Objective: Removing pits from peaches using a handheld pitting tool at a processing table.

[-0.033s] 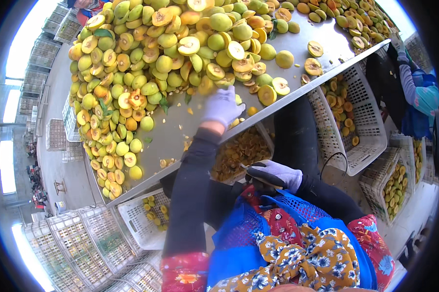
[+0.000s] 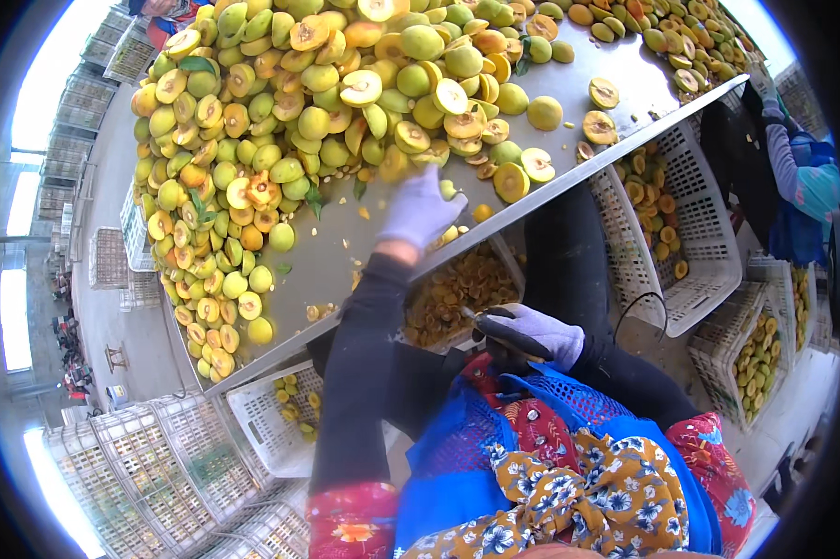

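Fruit [image 2: 537, 165] picking, I'd guess: left hand [image 2: 415, 212] by the pile [image 2: 314, 122], grip too blurry to tell, right hand [image 2: 539, 334] clutching some slim tool [image 2: 469, 314]. Next grab probably needs a gentle pinch.

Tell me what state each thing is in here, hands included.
Left hand: gloved, over the table; grip blurred
Right hand: gloved, fingers closed around a slim tool
Slim tool: held, mostly hidden
Stone fruit: heaped, many halved
Metal table: partly covered with fruit
Right-hand white crate: partly filled
Lower-left white crate: partly filled
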`<state>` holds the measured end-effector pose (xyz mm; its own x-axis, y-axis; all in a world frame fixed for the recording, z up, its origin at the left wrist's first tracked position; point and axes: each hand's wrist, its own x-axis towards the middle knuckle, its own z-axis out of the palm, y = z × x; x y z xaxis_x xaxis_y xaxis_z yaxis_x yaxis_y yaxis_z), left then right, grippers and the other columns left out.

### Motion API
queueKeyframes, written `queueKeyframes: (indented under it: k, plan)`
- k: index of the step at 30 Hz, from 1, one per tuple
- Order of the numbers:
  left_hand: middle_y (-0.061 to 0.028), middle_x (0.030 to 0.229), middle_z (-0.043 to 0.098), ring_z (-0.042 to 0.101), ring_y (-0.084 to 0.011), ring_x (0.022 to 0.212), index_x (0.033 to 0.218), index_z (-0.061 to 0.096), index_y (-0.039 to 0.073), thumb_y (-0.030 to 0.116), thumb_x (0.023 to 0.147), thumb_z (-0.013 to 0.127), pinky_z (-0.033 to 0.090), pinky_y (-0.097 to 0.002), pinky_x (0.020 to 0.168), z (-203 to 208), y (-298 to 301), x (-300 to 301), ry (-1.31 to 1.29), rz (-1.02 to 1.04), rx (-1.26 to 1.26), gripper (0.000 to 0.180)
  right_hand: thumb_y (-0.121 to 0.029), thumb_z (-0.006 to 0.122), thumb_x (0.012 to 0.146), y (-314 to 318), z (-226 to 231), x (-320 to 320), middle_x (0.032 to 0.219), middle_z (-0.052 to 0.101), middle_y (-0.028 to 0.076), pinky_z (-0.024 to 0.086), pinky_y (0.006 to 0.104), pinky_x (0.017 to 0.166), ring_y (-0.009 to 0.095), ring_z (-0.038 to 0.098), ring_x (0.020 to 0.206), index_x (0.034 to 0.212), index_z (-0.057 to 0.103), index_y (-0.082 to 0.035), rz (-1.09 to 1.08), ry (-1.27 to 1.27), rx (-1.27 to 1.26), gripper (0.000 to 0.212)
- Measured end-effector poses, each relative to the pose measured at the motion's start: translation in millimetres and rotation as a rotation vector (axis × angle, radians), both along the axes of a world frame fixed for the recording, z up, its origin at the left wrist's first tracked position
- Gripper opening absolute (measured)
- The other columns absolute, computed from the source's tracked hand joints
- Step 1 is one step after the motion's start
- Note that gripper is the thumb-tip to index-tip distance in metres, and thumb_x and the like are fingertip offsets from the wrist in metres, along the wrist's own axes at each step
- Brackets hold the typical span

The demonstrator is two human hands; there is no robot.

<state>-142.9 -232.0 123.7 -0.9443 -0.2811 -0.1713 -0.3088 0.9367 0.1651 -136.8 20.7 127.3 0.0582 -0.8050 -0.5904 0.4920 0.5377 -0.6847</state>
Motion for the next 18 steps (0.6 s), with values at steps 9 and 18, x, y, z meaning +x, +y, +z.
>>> queueKeyframes:
  k: [9,18]
  plan:
    - [-0.0155,0.115,0.064,0.066,-0.0197,0.097,0.127,0.049,0.002,0.037,0.104,0.040,0.055,-0.0316,0.084,13,54,109,0.546,0.451,1.598,0.042,-0.021,0.055,0.096,-18,37,-1,0.064,0.057,0.021,0.044,0.0496,0.054,0.040,0.061,0.063,0.099,0.049,0.000,-0.127,1.081,-0.391,0.023]
    - [-0.0117,0.098,0.067,0.066,-0.0203,0.090,0.114,0.055,0.001,0.011,0.082,0.066,0.052,-0.0327,0.081,26,95,131,0.629,0.410,1.085,0.036,-0.024,0.055,0.097,-21,32,24,0.060,0.056,0.023,0.044,0.0493,0.051,0.041,0.060,0.057,0.097,0.048,0.005,-0.037,1.108,-0.324,0.029]
